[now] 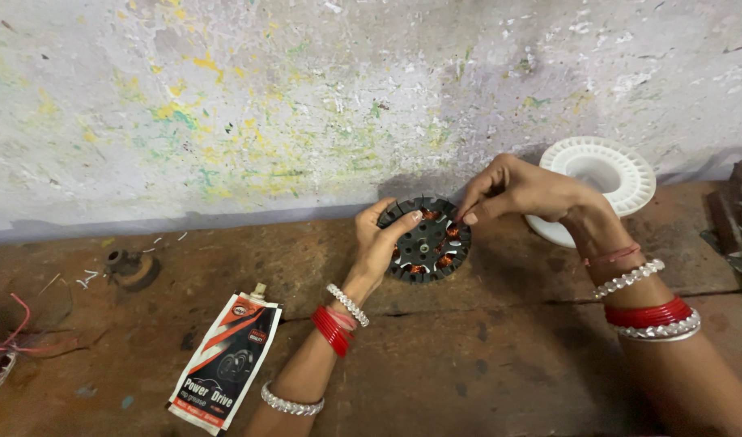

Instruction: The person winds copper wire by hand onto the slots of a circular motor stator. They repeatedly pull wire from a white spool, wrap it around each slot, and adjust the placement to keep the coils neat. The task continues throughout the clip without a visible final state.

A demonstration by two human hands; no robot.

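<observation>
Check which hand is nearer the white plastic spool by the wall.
Right. The right hand sits just beside the white plastic spool, its wrist overlapping the rim. The left hand is farther off, holding the round stator.

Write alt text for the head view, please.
Two bare hands work a round dark motor stator with copper coils on a worn wooden bench: left hand steadies it, right hand pinches at its rim.

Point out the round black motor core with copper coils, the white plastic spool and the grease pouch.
Motor core [432, 252]: head view, lower face with copper coils.
White plastic spool [622, 166]: head view, ribbed upper rim.
Grease pouch [223, 366]: head view, middle of printed front.
</observation>
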